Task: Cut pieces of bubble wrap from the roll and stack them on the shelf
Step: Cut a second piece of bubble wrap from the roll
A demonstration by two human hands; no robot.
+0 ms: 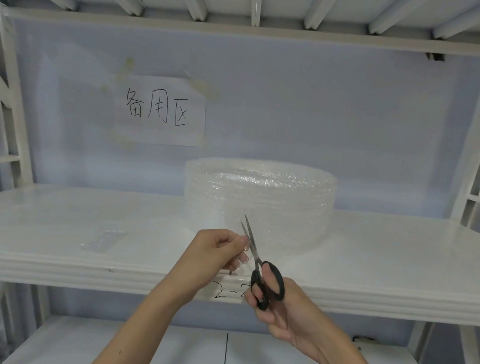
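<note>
- Bubble wrap roll (259, 201) sits on end on the white shelf (388, 256), mid-depth, right of centre, directly behind both hands.
- Loose end of the wrap runs forward from the roll to the shelf's front edge; it's clear film, edges hard to trace.
- Left hand (213, 256) pinches that loose end between thumb and curled fingers, just left of the blades, touching them or nearly so.
- Right hand (282, 307) grips the scissors (256, 265): fingers through the black loop handles, held over the front lip of the shelf.
- Blades are slim bare metal, slightly parted, tips pointing up and away toward the roll's lower front.
- Can't tell how much film is between the blades.
- Roll: wide, squat cylinder, translucent, bubbly surface catching light on top.
- A small flat cut piece (105, 240) of clear wrap lies on the shelf well to the left of the hands.
- Shelf: glossy white board with a ribbed front edge, "2-2" handwritten in black under the hands, partly hidden.
- Paper sign (160, 111) with handwritten characters is taped to the pale back wall, up and left of the roll.
- White metal rack uprights (10, 98) on both sides.
</note>
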